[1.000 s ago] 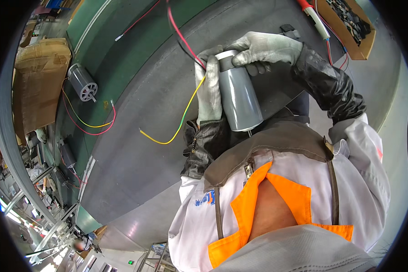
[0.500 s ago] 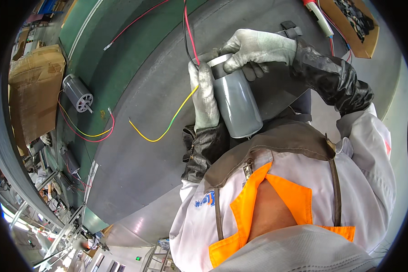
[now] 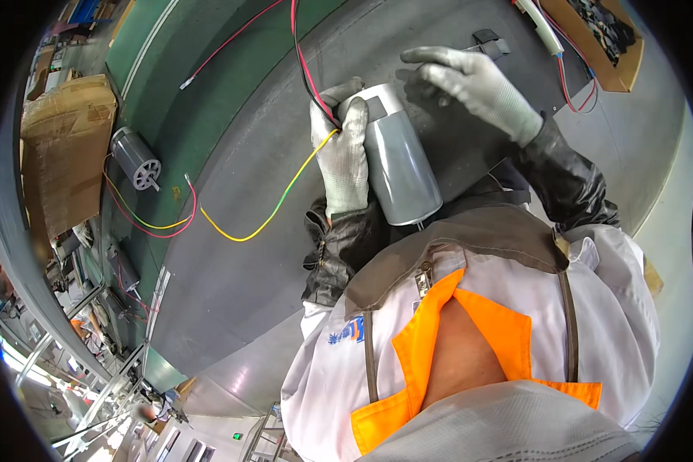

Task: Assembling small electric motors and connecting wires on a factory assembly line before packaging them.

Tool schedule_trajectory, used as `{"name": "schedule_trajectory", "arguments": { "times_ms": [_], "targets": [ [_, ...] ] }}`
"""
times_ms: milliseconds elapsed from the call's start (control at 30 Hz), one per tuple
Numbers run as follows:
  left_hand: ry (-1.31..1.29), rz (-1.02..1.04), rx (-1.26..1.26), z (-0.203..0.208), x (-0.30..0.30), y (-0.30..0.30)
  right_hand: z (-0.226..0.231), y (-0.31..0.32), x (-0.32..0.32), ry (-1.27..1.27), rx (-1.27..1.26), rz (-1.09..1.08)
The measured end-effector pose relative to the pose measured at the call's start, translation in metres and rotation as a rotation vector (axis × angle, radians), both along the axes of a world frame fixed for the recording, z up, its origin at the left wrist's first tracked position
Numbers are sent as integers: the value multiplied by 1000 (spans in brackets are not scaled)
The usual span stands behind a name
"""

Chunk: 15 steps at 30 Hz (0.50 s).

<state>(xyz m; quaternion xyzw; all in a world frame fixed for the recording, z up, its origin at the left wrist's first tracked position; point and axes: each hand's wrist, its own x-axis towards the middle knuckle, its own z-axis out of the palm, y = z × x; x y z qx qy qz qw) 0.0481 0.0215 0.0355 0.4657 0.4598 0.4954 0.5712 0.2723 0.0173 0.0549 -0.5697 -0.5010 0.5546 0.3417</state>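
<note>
Motor: grey cylinder (image 3: 396, 165) stood above desk (image 3: 231, 262).
Left hand (image 3: 343, 158): wrapped around its side.
Right hand (image 3: 477, 85): fingers spread, just above its top.

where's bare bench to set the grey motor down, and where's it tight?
Free: the grey bench top left of and below the left hand, bounded by the yellow-green wire and the green belt. Tight: beyond the right hand, by the cardboard parts box and its wires; the belt carries another motor.
</note>
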Motion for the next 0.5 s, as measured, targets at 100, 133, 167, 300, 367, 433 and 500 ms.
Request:
{"name": "schedule_trajectory", "arguments": {
  "times_ms": [100, 133, 167, 300, 367, 433, 500],
  "targets": [
    [-75, -18, -44, 6, -2, -11, -3, -25, -22, -392, 525, 112],
    [-70, -6, -37, 2, -8, -18, 12, -33, -29, -487, 503, 198],
    [-169, 95, -38, -7, -14, -29, 14, -43, -36, -582, 606, 319],
    [-191, 67, 69, -11, -44, -93, 21, -66, -49, -605, 653, 603],
    [-58, -10, -5, -21, -50, -113, 29, -63, -53, -601, 645, 624],
    [-130, -105, -40, -58, -61, -112, 31, -55, -55, -562, 650, 668],
    [-5, -169, 161, -54, -62, -100, 33, -53, -58, -615, 646, 680]
  ]
}}
